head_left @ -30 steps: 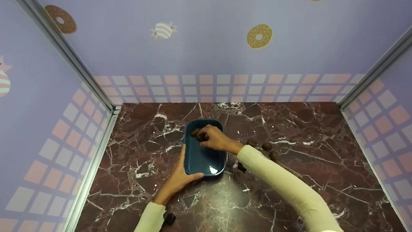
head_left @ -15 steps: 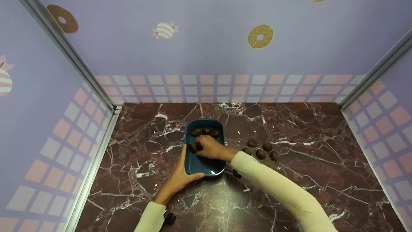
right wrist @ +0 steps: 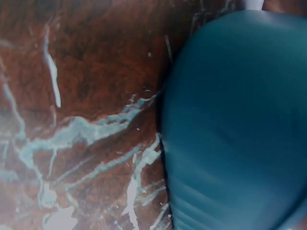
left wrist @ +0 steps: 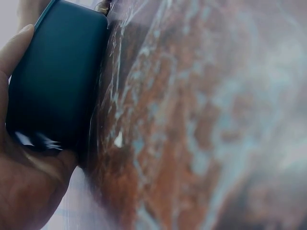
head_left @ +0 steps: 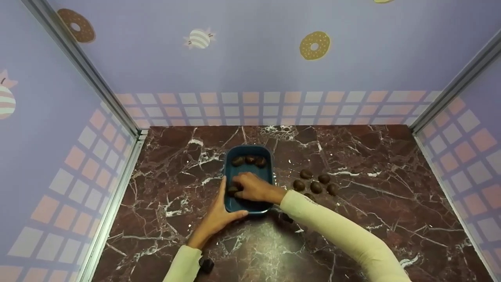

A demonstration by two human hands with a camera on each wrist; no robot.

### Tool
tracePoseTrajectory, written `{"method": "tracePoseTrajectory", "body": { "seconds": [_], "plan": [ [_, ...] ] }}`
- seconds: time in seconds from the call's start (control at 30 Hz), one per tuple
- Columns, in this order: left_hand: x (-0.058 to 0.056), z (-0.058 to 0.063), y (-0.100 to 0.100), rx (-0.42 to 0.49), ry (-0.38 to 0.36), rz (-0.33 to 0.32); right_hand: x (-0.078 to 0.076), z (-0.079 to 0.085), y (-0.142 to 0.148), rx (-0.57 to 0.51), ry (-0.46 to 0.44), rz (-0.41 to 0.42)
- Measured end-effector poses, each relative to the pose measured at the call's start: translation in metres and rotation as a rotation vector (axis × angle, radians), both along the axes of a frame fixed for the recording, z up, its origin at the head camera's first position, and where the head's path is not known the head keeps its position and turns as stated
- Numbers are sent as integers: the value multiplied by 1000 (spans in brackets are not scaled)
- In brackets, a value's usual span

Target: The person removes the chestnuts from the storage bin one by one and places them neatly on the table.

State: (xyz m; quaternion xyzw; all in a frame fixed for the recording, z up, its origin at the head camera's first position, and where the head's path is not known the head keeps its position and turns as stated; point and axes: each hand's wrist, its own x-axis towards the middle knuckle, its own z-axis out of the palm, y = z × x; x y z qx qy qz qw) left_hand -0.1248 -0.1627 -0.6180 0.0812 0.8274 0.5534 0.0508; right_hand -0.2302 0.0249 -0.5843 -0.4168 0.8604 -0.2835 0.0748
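A deep blue-teal rectangular dish (head_left: 250, 205) sits on the marble-patterned table. My left hand (head_left: 217, 211) grips its near left corner, with fingers along the left wall and thumb at the near rim; the left wrist view shows this hand (left wrist: 29, 187) against the dish's outer wall (left wrist: 60, 76). Inside the dish, three brown chestnuts (head_left: 250, 159) lie in a row at the far end. My right hand (head_left: 254, 188) reaches in over the right rim and holds a chestnut (head_left: 233, 190) by the left wall. Its fingertips partly hide what they hold.
Several more chestnuts (head_left: 316, 187) lie in a loose group on the table right of the dish, one partly behind the right sleeve (head_left: 336, 223). Patterned lilac panels (head_left: 258, 70) enclose the table at the back and both sides. The right wrist view shows mostly the dish's outer wall (right wrist: 235, 120).
My right hand has moved from the dish's far end toward the near part, along the left wall. The row of chestnuts at the far end has come into view. My left hand stays put.
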Motion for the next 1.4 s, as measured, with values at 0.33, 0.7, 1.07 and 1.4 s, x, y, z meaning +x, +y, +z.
{"method": "tracePoseTrajectory", "body": {
  "seconds": [0.33, 0.7, 1.07, 1.4],
  "plan": [
    [-1, -3, -1, 22, -3, 0, 4, 22, 25, -98, -49, -35],
    [-3, -3, 0, 44, -18, -3, 13, 44, 78, -229, -120, -126],
    [-1, -3, 0, 16, -19, 22, 23, 57, 134, -306, -144, -257],
    [1, -1, 1, 8, -42, 13, 35, 55, 183, -317, -197, -388]
  ]
}}
